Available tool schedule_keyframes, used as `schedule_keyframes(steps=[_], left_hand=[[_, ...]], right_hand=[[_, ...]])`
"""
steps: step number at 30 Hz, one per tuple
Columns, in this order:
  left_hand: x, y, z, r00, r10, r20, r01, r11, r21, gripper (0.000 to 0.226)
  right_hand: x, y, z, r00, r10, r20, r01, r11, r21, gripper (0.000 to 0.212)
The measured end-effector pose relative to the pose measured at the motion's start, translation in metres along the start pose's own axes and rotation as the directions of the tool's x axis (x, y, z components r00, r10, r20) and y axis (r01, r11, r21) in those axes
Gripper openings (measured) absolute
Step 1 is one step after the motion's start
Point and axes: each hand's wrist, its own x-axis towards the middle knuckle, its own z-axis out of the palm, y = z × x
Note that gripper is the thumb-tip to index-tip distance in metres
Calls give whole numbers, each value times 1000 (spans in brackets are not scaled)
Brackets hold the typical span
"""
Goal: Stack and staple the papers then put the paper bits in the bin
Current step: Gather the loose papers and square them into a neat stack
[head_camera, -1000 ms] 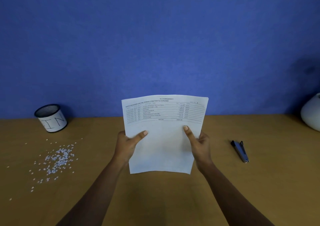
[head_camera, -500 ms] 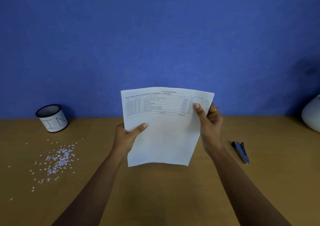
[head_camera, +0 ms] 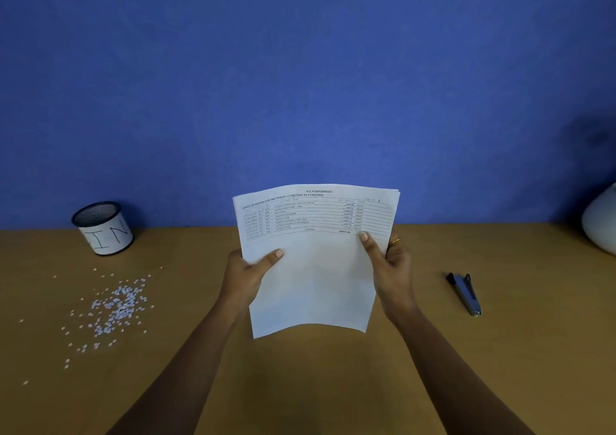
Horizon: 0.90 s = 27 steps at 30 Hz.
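Head view: the left hand [head_camera: 248, 276] and right hand [head_camera: 390, 268] pinch the papers [head_camera: 313, 268] by their side edges, upright above the worktop's [head_camera: 300, 384] middle. Best tap the bottom edge square before reaching right for the stapler [head_camera: 464, 293]. The bits [head_camera: 115, 308] lie by the bin [head_camera: 103, 227], back-left.

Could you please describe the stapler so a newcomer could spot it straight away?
Look at the wooden table under the blue wall. To the right of the held papers lies the stapler. It is the only small, dark, wedge-shaped thing there.
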Motion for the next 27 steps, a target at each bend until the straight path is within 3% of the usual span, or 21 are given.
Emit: schedule_keyframes(steps=[2,4,7,9,11,12,15,17,18,20,23,24,25,27], left_hand=[[0,5,0,1000,2,9,-2,999,32,25],[2,14,0,999,3,35,-6,997,82,27],[8,31,-2,997,16,78,-32,977,213,28],[12,45,-3,989,19,144,-66,942,329,30],[16,56,-1,974,-7,225,-105,870,481,30],[18,61,0,965,-22,261,-128,831,542,30],[21,69,5,950,-26,313,-189,749,635,33],[22,66,7,946,-25,323,-211,712,670,36],[24,62,6,945,-4,326,-227,707,669,38],[27,55,-3,941,135,309,-311,702,640,44],[36,36,-25,874,467,136,-403,537,741,76],[36,29,-33,859,512,-2,-337,568,751,87],[34,23,-38,857,492,-155,-256,666,700,95],[27,15,-42,880,323,-349,-147,883,445,101]], right_hand=[[3,-5,0,998,-57,-14,57,998,-20,30],[9,-13,-1,975,-204,-89,186,966,-178,48],[17,-32,-3,855,-504,-124,379,769,-515,67],[21,-46,-2,823,-568,26,420,575,-702,70],[24,-58,0,876,-419,239,426,438,-792,68],[26,-62,0,896,-305,323,435,452,-779,66],[31,-68,-4,899,-44,436,357,649,-671,40],[29,-62,-6,902,20,432,270,754,-598,9],[28,-58,-8,903,19,429,244,799,-550,6],[25,-47,-12,915,9,404,194,867,-459,16],[24,-35,-24,954,18,300,91,935,-344,13],[24,-31,-28,964,19,266,64,951,-301,11],[24,-28,-32,971,23,239,42,964,-263,10],[24,-21,-39,979,41,198,2,978,-209,8]])
